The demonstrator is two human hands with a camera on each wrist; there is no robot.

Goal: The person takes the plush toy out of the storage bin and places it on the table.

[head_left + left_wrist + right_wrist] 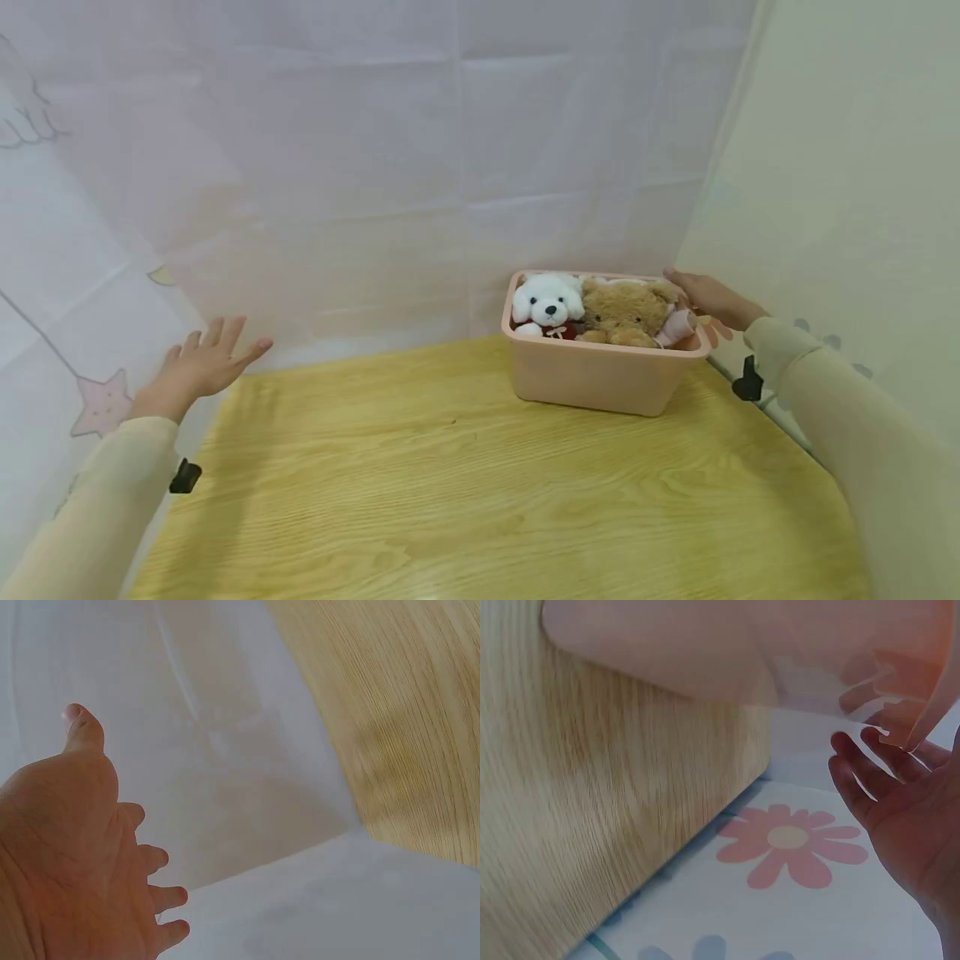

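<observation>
Head view: a pink rectangular plastic bin (600, 375) sits at the far right corner of the light wooden worktop (450, 483), the right hand (708, 302) touching its right rim, fingers extended. Left of the bin, well apart, the left hand (198, 367) hovers released.

Left wrist view: the left hand (75, 855) shows relaxed fingers, grasping nothing.

Right wrist view: the right hand (904, 802) reaches flat beneath the bin (727, 645).

Soft, even, bright indoor light, faint shadows on the desk (480, 467), mild glare at its near edge, wide-angle bending at head-view edges, motion blur in both wrist views, close hand soft-focused.
</observation>
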